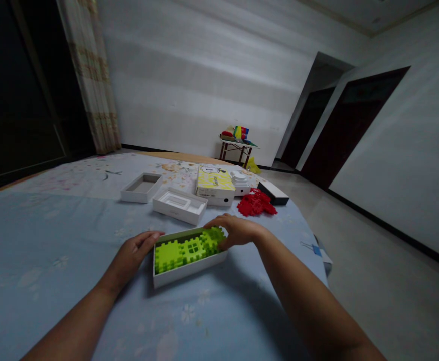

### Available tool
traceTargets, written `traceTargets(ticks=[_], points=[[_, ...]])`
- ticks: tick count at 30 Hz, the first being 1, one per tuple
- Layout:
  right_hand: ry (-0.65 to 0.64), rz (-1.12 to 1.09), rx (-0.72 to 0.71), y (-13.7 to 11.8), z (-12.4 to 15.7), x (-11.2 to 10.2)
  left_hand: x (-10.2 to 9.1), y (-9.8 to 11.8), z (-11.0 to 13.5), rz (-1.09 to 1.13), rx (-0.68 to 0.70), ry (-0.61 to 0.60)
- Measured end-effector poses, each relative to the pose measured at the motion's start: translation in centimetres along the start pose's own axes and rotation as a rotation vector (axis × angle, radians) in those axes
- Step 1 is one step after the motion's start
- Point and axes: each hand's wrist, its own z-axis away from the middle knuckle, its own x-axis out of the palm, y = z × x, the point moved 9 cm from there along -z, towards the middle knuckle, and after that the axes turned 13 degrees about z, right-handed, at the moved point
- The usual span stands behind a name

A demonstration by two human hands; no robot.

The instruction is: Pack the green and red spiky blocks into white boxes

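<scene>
A shallow white box (189, 271) lies open before me on the cloth. Bright green interlocking building blocks (177, 254) with notched edges fill it; one has a window-like grid. My left hand (138, 250) is at the box's left end, its thumb and fingers closed on the corner of the rim. At the right end, my right hand (236, 230) reaches over the rim, fingers on the far side and thumb on the near side, around a green building block (213, 237). Some of its fingertips are hidden by the blocks.
Beyond the box are a grey-lined box (142, 188), a white box with a molded insert (179, 204), a yellow-and-white carton (215, 184), red notched pieces (256, 202) and a black-and-white box (274, 193). A blue binder clip (316, 250) grips the tablecloth's right edge.
</scene>
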Motion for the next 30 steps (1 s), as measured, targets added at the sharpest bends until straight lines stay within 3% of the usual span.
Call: traceTargets(ticks=[9,18,30], points=[[-0.027,0.090,0.054,-0.1,0.2,0.0,-0.1,-0.4,0.0,0.009,-0.004,-0.002],[0.035,0.278,0.271,0.1,0.4,-0.5,-0.1,-0.3,0.1,0.012,-0.014,0.007],[-0.015,-0.262,0.276,1.8,1.8,-0.4,0.0,-0.6,0.1,-0.018,-0.019,-0.006]])
